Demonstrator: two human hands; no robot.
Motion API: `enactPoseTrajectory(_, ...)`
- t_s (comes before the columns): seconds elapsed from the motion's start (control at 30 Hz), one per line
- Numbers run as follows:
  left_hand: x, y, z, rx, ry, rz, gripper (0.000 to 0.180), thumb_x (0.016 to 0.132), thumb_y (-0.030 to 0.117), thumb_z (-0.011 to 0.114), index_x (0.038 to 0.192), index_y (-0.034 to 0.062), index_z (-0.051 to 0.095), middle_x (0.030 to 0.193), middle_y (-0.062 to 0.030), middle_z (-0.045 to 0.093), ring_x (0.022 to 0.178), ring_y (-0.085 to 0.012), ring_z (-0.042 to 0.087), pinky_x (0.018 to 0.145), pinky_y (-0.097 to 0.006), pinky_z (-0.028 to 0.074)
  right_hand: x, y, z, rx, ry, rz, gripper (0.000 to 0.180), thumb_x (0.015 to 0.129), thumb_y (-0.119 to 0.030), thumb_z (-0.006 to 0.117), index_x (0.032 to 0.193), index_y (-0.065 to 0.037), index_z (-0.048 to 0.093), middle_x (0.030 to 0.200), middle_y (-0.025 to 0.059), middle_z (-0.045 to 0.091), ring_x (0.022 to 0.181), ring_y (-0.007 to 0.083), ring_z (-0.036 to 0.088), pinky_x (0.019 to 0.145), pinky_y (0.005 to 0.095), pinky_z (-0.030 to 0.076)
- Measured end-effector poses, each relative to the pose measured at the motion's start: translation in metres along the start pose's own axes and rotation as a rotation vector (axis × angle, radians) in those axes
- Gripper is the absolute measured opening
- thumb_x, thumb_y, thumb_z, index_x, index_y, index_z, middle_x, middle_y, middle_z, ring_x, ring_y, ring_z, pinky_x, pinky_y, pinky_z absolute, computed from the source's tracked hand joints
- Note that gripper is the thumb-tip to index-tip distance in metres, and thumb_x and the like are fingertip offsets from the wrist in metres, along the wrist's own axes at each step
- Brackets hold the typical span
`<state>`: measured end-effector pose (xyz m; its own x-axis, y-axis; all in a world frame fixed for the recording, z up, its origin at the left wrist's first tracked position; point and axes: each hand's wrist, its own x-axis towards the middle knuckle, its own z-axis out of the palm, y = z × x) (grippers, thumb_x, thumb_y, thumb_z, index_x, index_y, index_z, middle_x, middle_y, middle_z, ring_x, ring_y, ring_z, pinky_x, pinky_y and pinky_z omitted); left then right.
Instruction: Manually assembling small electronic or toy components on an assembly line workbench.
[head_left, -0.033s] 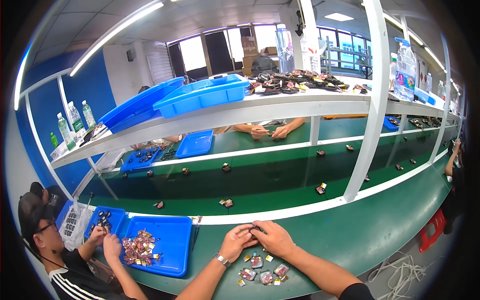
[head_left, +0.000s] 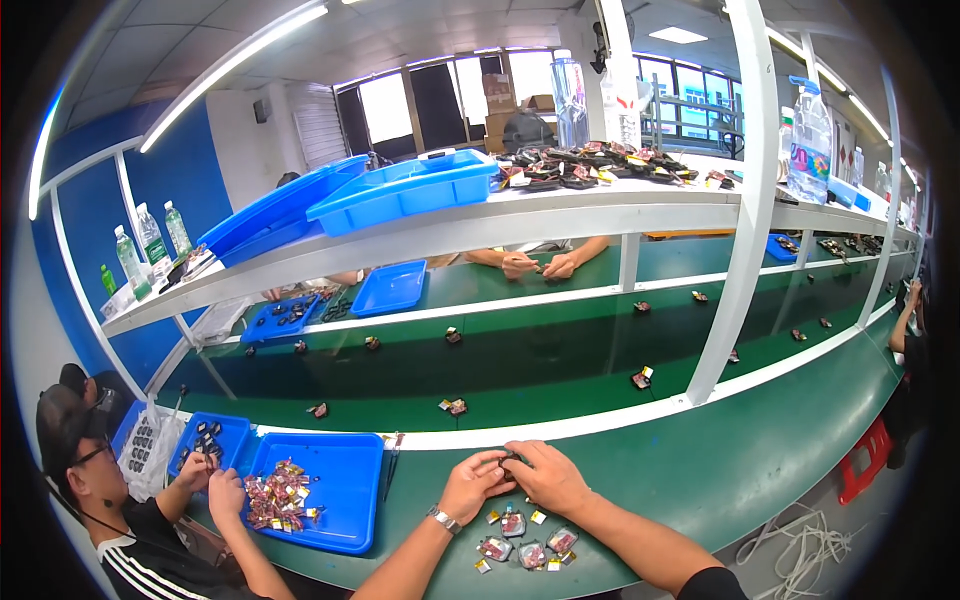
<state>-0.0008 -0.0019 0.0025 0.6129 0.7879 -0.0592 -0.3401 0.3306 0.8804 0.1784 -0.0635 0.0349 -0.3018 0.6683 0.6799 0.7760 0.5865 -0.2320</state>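
"Start from the left. What's there?"

"A co-worker's hands [head_left: 226, 492] come together over something too small to make out, near a blue tray [head_left: 364, 485] with a heap of small circuit boards [head_left: 278, 500] in it."

"And our worker?"

"The left hand [head_left: 468, 492] pinches a small dark piece [head_left: 509, 467] over the green bench [head_left: 660, 480]. Nearer the body, a loose cluster of rounded assemblies [head_left: 532, 555] lies between the forearms. The right hand [head_left: 550, 482] bends over that same piece; its thumb is hidden, so I can't tell how it grips."

"Anything just changed?"

"Nothing I can see: both hands keep their pose from the previous frame. I'd judge work on that piece unfinished."
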Motion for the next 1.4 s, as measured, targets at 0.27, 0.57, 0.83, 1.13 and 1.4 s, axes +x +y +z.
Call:
enactPoseTrajectory(0.27, -0.001, -0.001, 0.003, 0.081, 0.004, -0.03, 0.029, 0.093, -0.002, 0.053, 0.122, -0.0043, 0.048, 0.114, -0.0158, 0.061, 0.103, -0.023, 0.064, 0.089, -0.036, 0.057, 0.0, 0.008, -0.01, 0.18, -0.095, 0.042, 0.014, 0.077, -0.007, 0.065, 0.089, -0.003, 0.059, 0.123, 0.0128, 0.052, 0.117, 0.0321, 0.049, 0.096, 0.0404, 0.044)
enactPoseTrajectory(0.57, 0.001, 0.001, 0.002, 0.105, -0.068, -0.058, 0.035, 0.091, -0.006, 0.052, 0.125, -0.0021, 0.045, 0.117, -0.0166, 0.059, 0.105, -0.0231, 0.062, 0.092, -0.036, 0.055, -0.005, 0.016, -0.005, 0.229, -0.09, 0.132, 0.011, 0.081, -0.013, 0.066, 0.088, -0.005, 0.068, 0.12, 0.0104, 0.056, 0.116, 0.0291, 0.05, 0.096, 0.0392, 0.044)
enactPoseTrajectory(0.83, -0.001, 0.004, 0.0, 0.14, -0.113, -0.082, 0.034, 0.092, -0.005, 0.052, 0.124, -0.0018, 0.045, 0.118, -0.0164, 0.059, 0.106, -0.0216, 0.062, 0.092, -0.033, 0.054, -0.006, 0.012, -0.007, 0.291, -0.104, 0.159, 0.013, 0.078, -0.013, 0.068, 0.09, -0.007, 0.069, 0.119, 0.0098, 0.057, 0.115, 0.0304, 0.05, 0.097, 0.04, 0.043)
enactPoseTrajectory(1.13, -0.002, 0.003, 0.0, 0.1, -0.127, -0.058, 0.026, 0.096, 0.002, 0.049, 0.122, -0.0018, 0.045, 0.116, -0.0169, 0.06, 0.107, -0.0237, 0.062, 0.093, -0.036, 0.054, -0.008, 0.008, -0.004, 0.33, -0.046, 0.129, 0.012, 0.078, -0.011, 0.069, 0.089, -0.006, 0.068, 0.117, 0.0094, 0.058, 0.113, 0.0298, 0.052, 0.096, 0.0395, 0.044)
enactPoseTrajectory(1.4, 0.0, 0.0, -0.004, 0.078, -0.11, -0.051, 0.025, 0.096, 0.003, 0.049, 0.121, -0.0028, 0.045, 0.116, -0.0172, 0.06, 0.107, -0.0239, 0.062, 0.093, -0.037, 0.053, -0.013, 0.005, 0.006, 0.319, 0.011, 0.17, 0.015, 0.077, -0.01, 0.07, 0.092, -0.007, 0.07, 0.115, 0.0072, 0.06, 0.11, 0.0274, 0.054, 0.091, 0.0371, 0.047)
